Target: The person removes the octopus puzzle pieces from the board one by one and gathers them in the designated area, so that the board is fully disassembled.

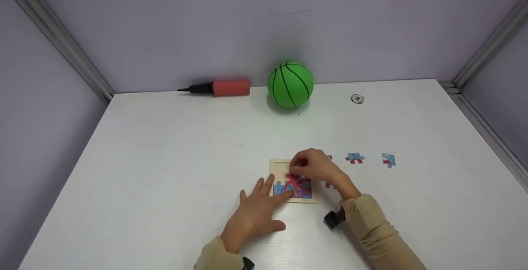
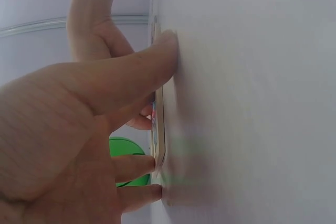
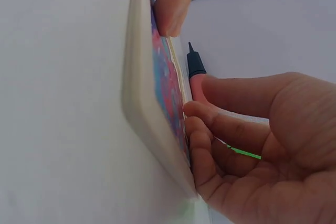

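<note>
On the white table (image 1: 165,171), the square pale wooden puzzle tray (image 1: 277,165) is being steadied near the front edge by the flat, relaxed left hand (image 1: 258,212). A small puzzle piece, mostly hidden, is being pinched over the tray by the curled right hand (image 1: 315,166).

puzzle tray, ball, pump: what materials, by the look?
Tray: pale, matte, thick with rounded edges, likely wood; the printed pieces in it show a slight sheen. Ball: green with black seams, smooth, probably rubber or vinyl. Pump: red barrel with black nozzle, looks like plastic.
</note>
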The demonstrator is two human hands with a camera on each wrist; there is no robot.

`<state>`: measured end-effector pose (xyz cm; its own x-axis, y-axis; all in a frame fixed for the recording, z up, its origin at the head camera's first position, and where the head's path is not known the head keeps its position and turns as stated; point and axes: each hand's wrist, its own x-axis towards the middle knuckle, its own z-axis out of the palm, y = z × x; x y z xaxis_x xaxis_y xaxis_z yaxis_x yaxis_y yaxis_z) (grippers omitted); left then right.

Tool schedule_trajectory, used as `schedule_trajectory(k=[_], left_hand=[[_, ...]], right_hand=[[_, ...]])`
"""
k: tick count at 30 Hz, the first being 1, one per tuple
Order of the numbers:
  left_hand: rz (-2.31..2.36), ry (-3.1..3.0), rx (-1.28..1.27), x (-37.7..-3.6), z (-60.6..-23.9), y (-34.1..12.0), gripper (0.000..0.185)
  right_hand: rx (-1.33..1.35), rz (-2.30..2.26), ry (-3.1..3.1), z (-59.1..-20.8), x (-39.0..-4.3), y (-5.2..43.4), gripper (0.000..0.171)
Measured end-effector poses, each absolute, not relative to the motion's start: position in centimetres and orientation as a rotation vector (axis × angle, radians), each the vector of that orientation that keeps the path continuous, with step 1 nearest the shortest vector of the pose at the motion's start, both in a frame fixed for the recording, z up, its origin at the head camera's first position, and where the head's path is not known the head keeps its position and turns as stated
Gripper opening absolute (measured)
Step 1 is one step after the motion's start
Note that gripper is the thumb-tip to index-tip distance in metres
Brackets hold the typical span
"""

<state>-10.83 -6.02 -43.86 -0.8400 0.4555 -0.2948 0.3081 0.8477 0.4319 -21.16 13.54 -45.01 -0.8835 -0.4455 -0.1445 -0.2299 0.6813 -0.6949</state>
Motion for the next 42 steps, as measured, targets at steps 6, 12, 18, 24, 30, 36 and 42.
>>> schedule_trajectory(k=[6, 12, 18, 24, 30, 36, 42], left_hand=[[0.532, 2.637, 0.562, -11.0, -44.0, -5.9, 0.069], [0.523, 2.638, 0.551, -11.0, -44.0, -5.9, 0.069], [0.512, 2.642, 0.557, -10.9, -43.7, -5.9, 0.069], [0.507, 2.638, 0.56, -10.9, -43.6, -5.8, 0.069], [0.518, 2.638, 0.563, -10.8, -43.9, -5.8, 0.069], [0.53, 2.628, 0.569, -10.8, -43.9, -5.8, 0.069], [0.538, 2.629, 0.546, -10.9, -44.0, -5.8, 0.07]], right_hand=[[-0.598, -1.019, 2.617, -45.2, -21.0, 13.5, 0.011], [-0.616, -1.021, 2.609, -45.2, -21.0, 13.5, 0.01], [-0.673, -1.072, 2.583, -44.9, -20.8, 13.6, 0.009], [-0.653, -1.095, 2.566, -45.0, -20.7, 13.5, 0.013], [-0.652, -1.112, 2.55, -44.9, -20.4, 13.4, 0.012], [-0.677, -1.201, 2.515, -44.2, -20.4, 13.7, 0.012], [-0.612, -1.35, 2.482, -43.4, -20.4, 13.7, 0.012]])
